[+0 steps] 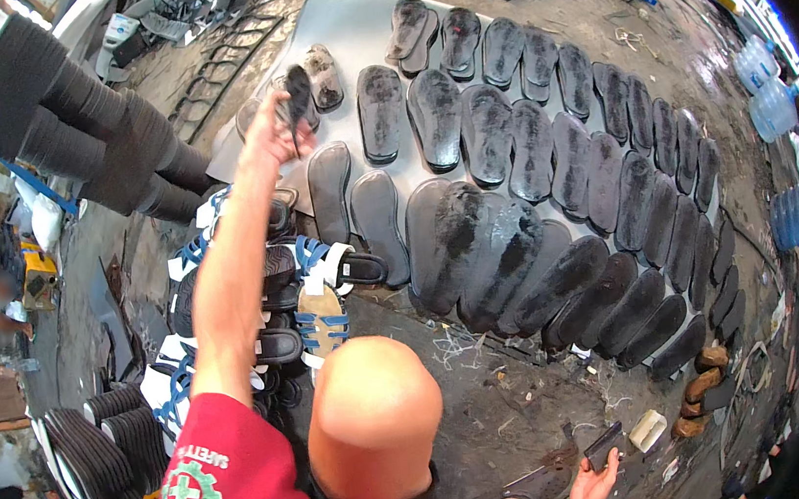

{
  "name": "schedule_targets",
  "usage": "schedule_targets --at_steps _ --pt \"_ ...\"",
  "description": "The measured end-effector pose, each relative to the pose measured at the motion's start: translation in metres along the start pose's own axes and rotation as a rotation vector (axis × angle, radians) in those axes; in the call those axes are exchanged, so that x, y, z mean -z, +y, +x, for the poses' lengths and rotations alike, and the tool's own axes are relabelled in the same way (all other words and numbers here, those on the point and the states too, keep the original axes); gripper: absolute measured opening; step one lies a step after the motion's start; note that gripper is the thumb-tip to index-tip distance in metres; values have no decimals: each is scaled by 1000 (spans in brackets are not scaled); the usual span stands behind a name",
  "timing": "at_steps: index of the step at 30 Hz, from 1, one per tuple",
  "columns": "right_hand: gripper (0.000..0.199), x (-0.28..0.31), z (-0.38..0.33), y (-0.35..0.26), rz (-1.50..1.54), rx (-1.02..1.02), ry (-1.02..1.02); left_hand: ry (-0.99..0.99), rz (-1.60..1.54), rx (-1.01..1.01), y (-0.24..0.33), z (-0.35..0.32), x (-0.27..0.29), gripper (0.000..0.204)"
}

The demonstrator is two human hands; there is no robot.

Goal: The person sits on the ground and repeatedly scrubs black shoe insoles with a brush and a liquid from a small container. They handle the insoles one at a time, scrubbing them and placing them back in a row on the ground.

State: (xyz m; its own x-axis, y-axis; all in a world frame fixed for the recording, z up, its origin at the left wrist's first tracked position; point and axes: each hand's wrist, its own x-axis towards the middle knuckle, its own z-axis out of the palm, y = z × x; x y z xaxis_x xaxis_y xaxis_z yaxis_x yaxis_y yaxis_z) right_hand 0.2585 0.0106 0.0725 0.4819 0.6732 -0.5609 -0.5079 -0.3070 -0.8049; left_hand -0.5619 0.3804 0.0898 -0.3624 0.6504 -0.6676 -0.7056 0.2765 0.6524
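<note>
My left arm stretches far forward, and my left hand (pixel 274 134) is closed on a small dark shoe sole (pixel 299 91), held tilted over the upper left of the grey sheet (pixel 339 25). Just beyond it lies a worn, patchy sole (pixel 324 79). Two smooth black soles (pixel 378 222) rest nearer to me. Rows of black soles (pixel 535 160) cover the sheet, some with wet-looking shiny patches. Low at the right, my right hand (pixel 592 489) grips a dark flat rectangular piece (pixel 604 446) between thumb and fingers. What that piece is cannot be made out.
Blue and white sandals (pixel 321 318) lie piled by my left arm. Tall stacks of dark soles (pixel 101 136) stand at far left, with more stacked soles (pixel 98 456) nearer. A pale open block (pixel 648 430) and brown lumps (pixel 702 392) lie right. Clear blue-tinted bottles (pixel 776 108) stand far right.
</note>
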Motion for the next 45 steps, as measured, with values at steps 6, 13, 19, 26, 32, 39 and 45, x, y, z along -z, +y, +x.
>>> schedule_targets --at_steps 6,13,19,26,32,39,45 --pt "70 -55 -14 -13 -124 -153 151 534 392 -620 120 89 72 85" --pt "56 -47 -13 -28 -211 -137 125 1131 1147 -468 16 115 94 118" --pt "54 -32 -29 -39 -154 -248 240 1278 1058 -790 -16 120 41 84" --pt "77 5 -16 -17 -74 77 119 462 820 -1331 -29 18 -112 29" --pt "33 41 -14 -54 123 189 170 -258 762 -1378 -35 -116 -201 32" --pt "26 159 38 -46 180 257 266 -709 549 -1122 -52 -213 -263 28" --pt "25 154 85 -33 297 243 193 -810 750 -1091 -167 -337 -303 33"
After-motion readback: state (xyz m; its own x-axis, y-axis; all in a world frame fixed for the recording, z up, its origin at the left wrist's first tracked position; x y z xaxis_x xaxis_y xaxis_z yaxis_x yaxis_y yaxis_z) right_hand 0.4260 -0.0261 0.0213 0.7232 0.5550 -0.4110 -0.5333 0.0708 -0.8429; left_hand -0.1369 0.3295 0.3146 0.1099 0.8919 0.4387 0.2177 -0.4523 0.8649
